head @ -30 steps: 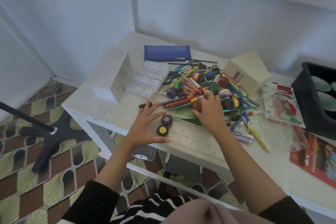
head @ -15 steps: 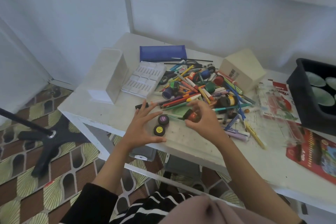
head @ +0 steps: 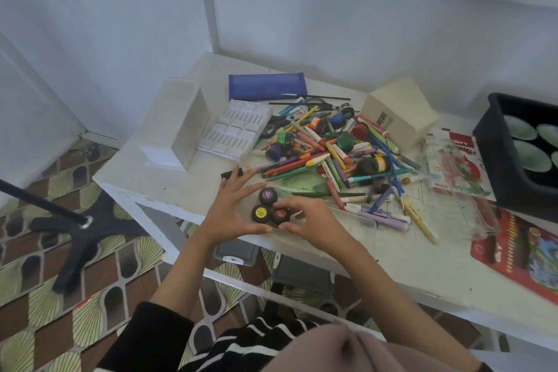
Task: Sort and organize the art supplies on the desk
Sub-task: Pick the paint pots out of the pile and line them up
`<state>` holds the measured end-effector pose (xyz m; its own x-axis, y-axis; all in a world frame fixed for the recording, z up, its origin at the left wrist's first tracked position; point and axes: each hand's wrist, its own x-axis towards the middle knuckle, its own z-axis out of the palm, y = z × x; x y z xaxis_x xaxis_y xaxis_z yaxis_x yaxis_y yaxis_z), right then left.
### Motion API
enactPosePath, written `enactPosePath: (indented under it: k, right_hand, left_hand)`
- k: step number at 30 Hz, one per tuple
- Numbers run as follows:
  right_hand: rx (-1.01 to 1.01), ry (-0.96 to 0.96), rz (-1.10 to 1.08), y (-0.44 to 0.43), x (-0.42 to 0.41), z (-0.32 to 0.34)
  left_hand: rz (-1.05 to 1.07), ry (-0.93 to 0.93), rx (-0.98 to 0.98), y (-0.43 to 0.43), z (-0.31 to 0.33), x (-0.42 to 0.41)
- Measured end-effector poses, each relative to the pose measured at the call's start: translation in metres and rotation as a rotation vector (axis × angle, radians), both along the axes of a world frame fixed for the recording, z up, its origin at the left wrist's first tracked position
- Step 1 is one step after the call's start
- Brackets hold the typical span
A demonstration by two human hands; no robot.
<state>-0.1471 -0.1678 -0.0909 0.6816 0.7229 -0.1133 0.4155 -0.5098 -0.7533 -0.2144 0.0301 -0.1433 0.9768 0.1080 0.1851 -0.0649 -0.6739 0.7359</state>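
Three small black paint pots stand together near the front edge of the white desk (head: pixel 142 190): a purple-lidded pot (head: pixel 267 195), a yellow-lidded pot (head: pixel 260 213) and a red-lidded pot (head: pixel 280 214). My right hand (head: pixel 308 219) curls its fingers round the red-lidded pot, setting it beside the yellow one. My left hand (head: pixel 231 211) lies with spread fingers against the left side of the group, thumb under the yellow pot. Behind them lies a heap of pencils, markers and more paint pots (head: pixel 332 151).
A blue pencil case (head: pixel 267 87), a white paint palette (head: pixel 237 130) and a clear upright box (head: pixel 178 122) sit at the back left. A cream box (head: pixel 398 113), a black tray (head: pixel 501 160), a clear ruler case (head: pixel 459 187) and a red pencil pack (head: pixel 522 251) lie to the right.
My right hand picked a red-lidded pot out of the heap, carried it toward me and brought it down beside the yellow pot. My left hand stayed by the pots.
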Motion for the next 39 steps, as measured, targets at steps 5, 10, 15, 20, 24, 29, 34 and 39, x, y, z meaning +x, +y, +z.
enactPosePath:
  k: [5,10,15,20,24,29,34,39]
  right_hand:
    - [0.023,0.033,0.037,-0.009,0.005,0.01]
    - [0.052,-0.184,-0.276,-0.039,0.048,0.027]
    - [-0.307,-0.454,-0.476,-0.082,0.115,0.023]
    - [-0.605,-0.528,-0.386,-0.097,0.139,0.011]
    - [-0.606,-0.568,-0.416,-0.099,0.143,0.009]
    - [-0.545,-0.574,-0.443,-0.103,0.143,0.014]
    - [-0.382,-0.616,-0.497,-0.11,0.141,0.013]
    - [0.001,-0.533,-0.452,-0.105,0.136,0.023]
  left_hand:
    - [0.004,0.005,-0.009,-0.001,0.001,-0.001]
    - [0.012,0.011,-0.024,-0.001,0.003,-0.001]
    - [0.009,0.019,-0.012,-0.002,0.003,-0.001]
    - [0.006,0.025,-0.01,-0.002,0.003,-0.001]
    - [0.006,0.022,-0.007,-0.001,0.002,-0.001]
    - [0.006,0.02,-0.008,-0.001,0.002,-0.001]
    - [0.009,0.029,-0.002,0.0,0.0,0.0]
    - [0.001,0.037,0.009,0.001,-0.001,0.001]
